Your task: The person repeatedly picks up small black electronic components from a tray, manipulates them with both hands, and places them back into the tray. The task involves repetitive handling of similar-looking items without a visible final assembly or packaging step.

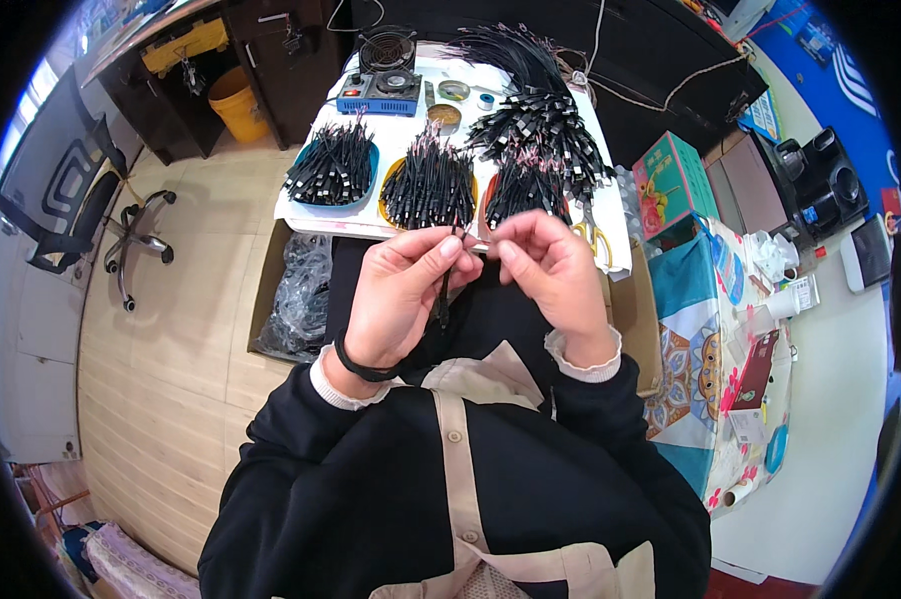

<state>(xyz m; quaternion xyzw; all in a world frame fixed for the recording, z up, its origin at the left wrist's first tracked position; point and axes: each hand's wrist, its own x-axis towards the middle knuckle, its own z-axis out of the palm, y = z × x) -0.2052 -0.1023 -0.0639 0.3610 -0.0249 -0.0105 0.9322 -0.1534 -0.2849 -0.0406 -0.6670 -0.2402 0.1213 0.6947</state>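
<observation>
My left hand [396,290] pinches a short black cable [444,299] between thumb and fingers. The cable hangs down over my lap, its upper end pointing toward my other hand. My right hand [562,285] is closed in a pinch beside that end; anything thin between its fingertips is too small to make out. Just beyond my hands on the white table are bunches of black cables with pinkish wire ends: one bunch [333,165] in a blue bowl [374,172], another [429,185] in a yellow one, a third [527,185] in a reddish one.
A large heap of black cables [545,125] lies at the table's back right. Yellow-handled scissors [597,242] rest at its right edge. A blue box with a fan [379,92], a solder-like spool [485,102] and a round tin [444,118] stand behind the bowls.
</observation>
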